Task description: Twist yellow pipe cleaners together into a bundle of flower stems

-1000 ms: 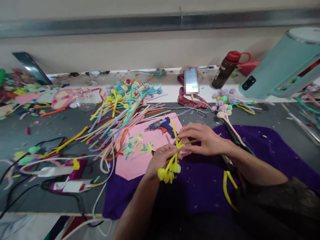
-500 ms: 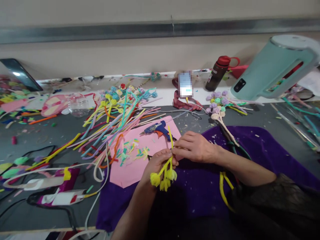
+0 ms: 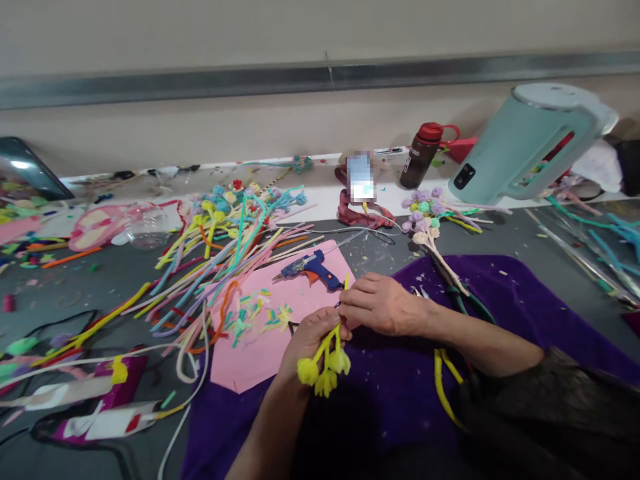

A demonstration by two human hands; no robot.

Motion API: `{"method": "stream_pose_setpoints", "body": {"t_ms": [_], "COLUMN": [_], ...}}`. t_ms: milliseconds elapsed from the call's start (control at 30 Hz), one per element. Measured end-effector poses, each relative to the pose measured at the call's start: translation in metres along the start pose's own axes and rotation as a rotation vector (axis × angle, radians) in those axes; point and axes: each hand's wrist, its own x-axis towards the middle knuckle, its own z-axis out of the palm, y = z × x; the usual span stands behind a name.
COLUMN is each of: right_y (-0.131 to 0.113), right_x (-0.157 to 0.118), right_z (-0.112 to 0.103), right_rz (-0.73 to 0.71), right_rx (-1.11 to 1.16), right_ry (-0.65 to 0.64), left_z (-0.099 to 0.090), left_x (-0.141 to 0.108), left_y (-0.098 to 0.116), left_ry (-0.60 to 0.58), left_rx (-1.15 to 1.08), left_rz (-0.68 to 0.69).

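Note:
Yellow pipe-cleaner flowers [image 3: 325, 373] hang head-down from my left hand [image 3: 317, 330], whose fingers are closed round their stems. My right hand [image 3: 377, 303] pinches the upper part of the same stems, fingertips close to the left thumb. A yellow stem end sticks up past the right fingers. What exactly lies between the right fingertips is hidden. Just beyond my hands, a blue hot glue gun [image 3: 315, 268] lies on a pink sheet [image 3: 245, 370], among small cut pipe-cleaner scraps [image 3: 260, 313].
A purple cloth [image 3: 400, 393] covers the near table. Many coloured pipe cleaners [image 3: 220, 267] lie to the left, with a power strip [image 3: 100, 413] and cables nearer. At the back stand a phone [image 3: 361, 177], a dark bottle [image 3: 421, 157] and a mint kettle [image 3: 530, 143]. A finished-looking pastel flower bunch [image 3: 423, 213] lies right of centre.
The view has shifted slightly, so the background sits lower and further left. The yellow stem end shows shorter above my right fingers. Both hands keep their hold on the flowers.

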Motion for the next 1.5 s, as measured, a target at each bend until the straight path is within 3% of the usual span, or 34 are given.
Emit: {"method": "stream_pose_setpoints", "body": {"t_ms": [267, 433, 700, 833, 1000, 1133, 1233, 1333, 1433, 1500], "right_y": [-0.006, -0.008, -0.005, -0.001, 0.003, 0.002, 0.007, 0.038, 0.1, 0.147], "right_x": [-0.002, 0.001, 0.001, 0.0, -0.001, 0.0, 0.001, -0.002, -0.01, -0.016], "right_z": [0.008, 0.007, 0.012, 0.017, 0.024, 0.02, 0.005, -0.011, -0.016, -0.011], "right_rz": [0.064, 0.163, 0.508, 0.699, 0.859, 0.879, 0.765, 0.727, 0.993, 1.244], "right_rx": [0.007, 0.141, 0.661, 1.014, 1.336, 1.436, 1.398, 1.249, 1.018, 0.919], "right_ry": [0.053, 0.029, -0.054, -0.118, -0.19, -0.254, -0.27, -0.125, 0.277, 0.47], "left_z": [0.009, 0.01, 0.007, 0.012, 0.015, 0.011, 0.006, 0.003, 0.003, 0.004], "left_x": [-0.004, -0.008, -0.012, -0.015, -0.016, -0.014, -0.013, -0.013, -0.013, -0.013], "left_y": [0.005, 0.005, 0.001, 0.006, 0.009, 0.004, 0.0, -0.001, 0.001, 0.002], "left_ry": [0.124, 0.187, 0.292, 0.351, 0.324, 0.298, 0.286, 0.23, 0.196, 0.192], "left_rx": [0.074, 0.23, 0.582, 0.73, 0.863, 0.95, 0.796, 0.518, 0.349, 0.334], "left_rz": [0.067, 0.091, 0.251, 0.408, 0.541, 0.504, 0.361, 0.247, 0.177, 0.158]}}
